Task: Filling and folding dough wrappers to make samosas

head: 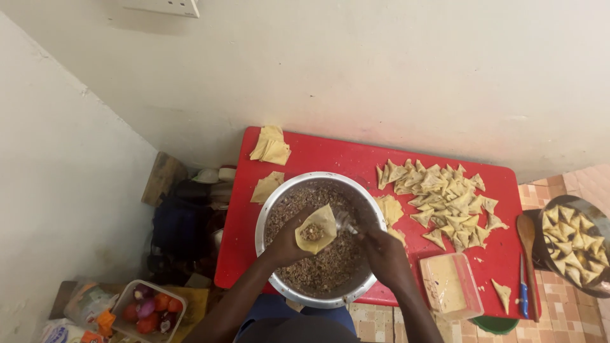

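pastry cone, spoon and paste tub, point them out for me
pastry cone (316,230), head view, on its filled open mouth
spoon (346,222), head view, on its metal bowl
paste tub (450,284), head view, on the pale paste inside

We see our left hand (287,244) and right hand (383,254) bare, forearms unsleeved, no rings or watch, blue clothing below.

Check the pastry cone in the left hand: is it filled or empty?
Partly filled. The pastry cone, held open-mouthed in the left hand over the metal bowl, shows a small heap of brown mince inside, below its rim.
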